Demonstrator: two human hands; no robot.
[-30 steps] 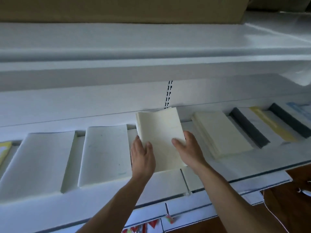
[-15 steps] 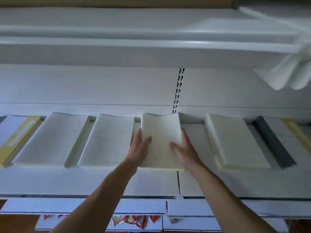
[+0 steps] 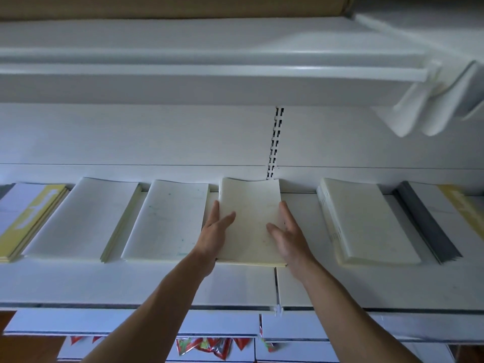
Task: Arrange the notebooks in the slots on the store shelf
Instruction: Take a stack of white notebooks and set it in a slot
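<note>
Fingers of the left hand and of the right hand were held straight and flat against the two long edges of the cream notebook stack, with both thumbs laid on its top cover; nothing was gripped or pinched. The stack was found lying on the white shelf, its near edge roughly level with those of its neighbours and its far edge at, or just short of, the back panel beneath the slotted upright. To its left were noted a white stack, a second white stack and a yellow-covered stack; to its right, beyond a wider gap, a thicker cream stack and a grey-spined stack. Above, an upper shelf was visible. The placement in hand was judged nearly finished, only squaring and release being left. Whether further notebooks awaited shelving could not be told, though the wider gap was taken to suggest one unfilled slot.
</note>
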